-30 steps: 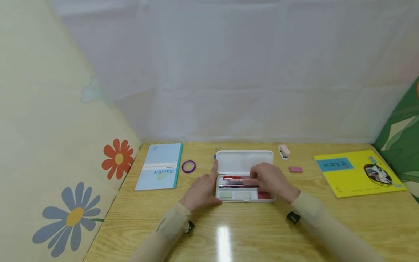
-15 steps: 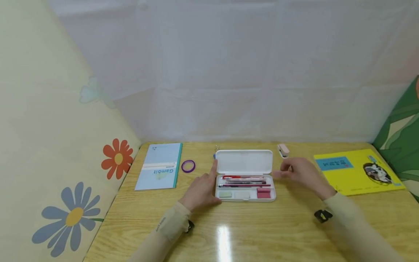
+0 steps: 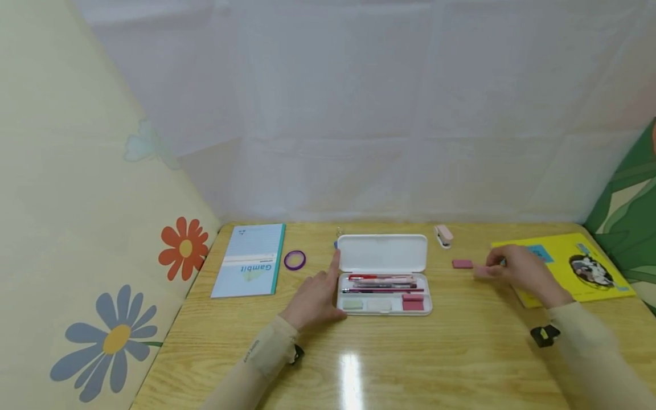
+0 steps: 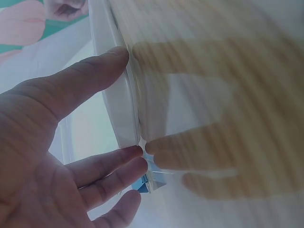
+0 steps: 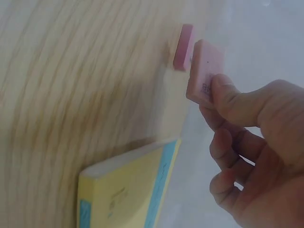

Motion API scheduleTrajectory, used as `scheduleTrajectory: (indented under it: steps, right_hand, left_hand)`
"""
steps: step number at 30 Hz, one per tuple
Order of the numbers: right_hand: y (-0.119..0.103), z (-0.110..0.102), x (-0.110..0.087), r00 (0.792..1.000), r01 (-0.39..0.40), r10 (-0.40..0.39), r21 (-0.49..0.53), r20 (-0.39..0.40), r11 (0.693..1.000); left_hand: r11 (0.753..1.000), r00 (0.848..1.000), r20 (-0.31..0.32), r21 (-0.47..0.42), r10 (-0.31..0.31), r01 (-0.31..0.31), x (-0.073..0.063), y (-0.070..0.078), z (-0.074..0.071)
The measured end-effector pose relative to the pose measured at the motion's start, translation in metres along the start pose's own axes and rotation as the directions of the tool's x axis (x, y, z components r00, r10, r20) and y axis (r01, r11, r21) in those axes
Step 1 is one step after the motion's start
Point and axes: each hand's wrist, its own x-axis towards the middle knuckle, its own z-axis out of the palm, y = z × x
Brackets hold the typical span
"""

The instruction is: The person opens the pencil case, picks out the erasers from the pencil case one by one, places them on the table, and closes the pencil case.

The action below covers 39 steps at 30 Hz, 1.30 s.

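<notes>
My right hand pinches a light pink eraser between thumb and fingers, right beside a darker pink eraser that lies on the table. The white pencil case lies with its lid folded back. In it are several pens, a pencil and a pale green eraser, a white eraser and pink erasers. My left hand rests against the case's left side with fingers extended; in the left wrist view its thumb and fingertips touch the case wall.
A notebook and a purple tape roll lie to the left. Behind the case's right corner is a pink stapler. A yellow book lies at the right, partly under my right hand. A small blue object shows beside the lid.
My right hand has moved right, from over the pencil case past its right edge to beside the darker pink eraser, with the light pink eraser in its fingertips. The left hand has stayed put.
</notes>
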Motion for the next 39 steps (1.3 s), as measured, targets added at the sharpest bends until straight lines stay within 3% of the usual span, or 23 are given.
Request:
scheduleTrajectory:
  steps: [16,26,33,39]
  right_hand:
    - [0.016,0.007,0.007,0.997,-0.07,0.072,-0.057,0.033,0.996]
    - [0.017,0.012,0.012,1.0,-0.009,0.011,-0.089,0.014,0.996]
    - [0.013,0.01,0.012,0.999,-0.044,0.045,-0.076,0.014,0.996]
    - [-0.003,0.011,0.01,0.998,-0.014,0.013,-0.011,-0.054,1.0]
  left_hand:
    - [1.0,1.0,0.01,0.011,-0.007,0.006,0.0,0.0,0.001]
    - [1.0,1.0,0.008,0.016,-0.005,0.004,0.0,0.0,0.0]
    - [1.0,1.0,0.003,0.009,0.001,-0.001,0.0,0.0,0.0]
    - [1.0,1.0,0.006,0.017,-0.002,0.002,0.0,0.0,-0.001]
